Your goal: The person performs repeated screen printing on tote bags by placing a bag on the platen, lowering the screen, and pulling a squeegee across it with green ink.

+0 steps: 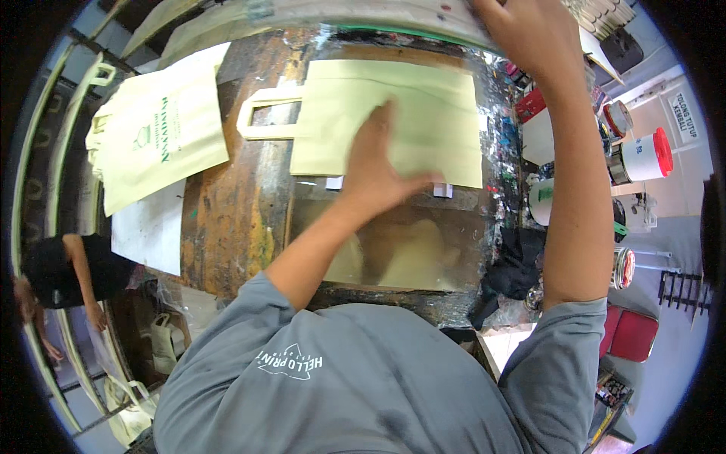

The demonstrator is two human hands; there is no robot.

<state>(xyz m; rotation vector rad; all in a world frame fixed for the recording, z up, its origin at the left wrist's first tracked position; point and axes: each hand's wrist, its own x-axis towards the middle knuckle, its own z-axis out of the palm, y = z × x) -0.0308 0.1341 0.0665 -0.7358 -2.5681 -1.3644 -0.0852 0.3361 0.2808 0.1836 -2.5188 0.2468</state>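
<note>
Pale yellow, the bag [435, 113] lies flat on the table [234, 197], handle leftward, partly hidden by the left hand [372, 163], spread and motion-blurred; contact is unclear. The right hand [533, 34] is cut off at the top beside the frame [378, 19]; whether it grips, I cannot tell.

Shows a tote bag [439, 113] on the worktable [219, 227] at upper centre, stacked bags [193, 125] to its left, jars [637, 160] toward the right edge.
</note>
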